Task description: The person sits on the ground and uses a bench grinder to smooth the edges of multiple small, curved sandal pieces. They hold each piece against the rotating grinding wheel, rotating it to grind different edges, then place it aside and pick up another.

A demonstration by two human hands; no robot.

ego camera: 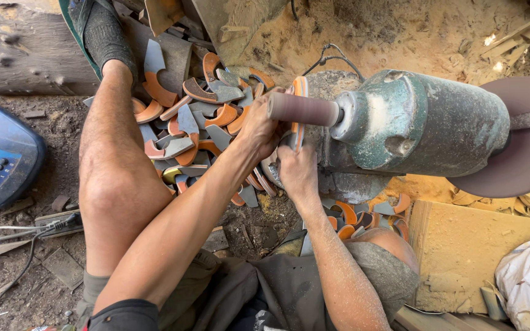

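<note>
Orange curved piece (298,116) clamped in both grips beside sanding drum (303,109), pile (197,116) behind.

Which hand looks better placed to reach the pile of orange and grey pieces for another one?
Probably the left hand. It sits right beside the pile, while the right hand is lower, under the sanding drum, gripping the orange-edged piece both hands hold there.

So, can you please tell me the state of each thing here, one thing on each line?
Left hand: fingers closed on the orange and grey piece, holding it to the drum.
Right hand: grips the same piece from below.
Orange and grey piece: held on edge, touching the drum.
Sanding drum: on the motor shaft; spinning cannot be told.
Pile of pieces: loose heap on the ground.
Motor: dusty, lying sideways.
</note>
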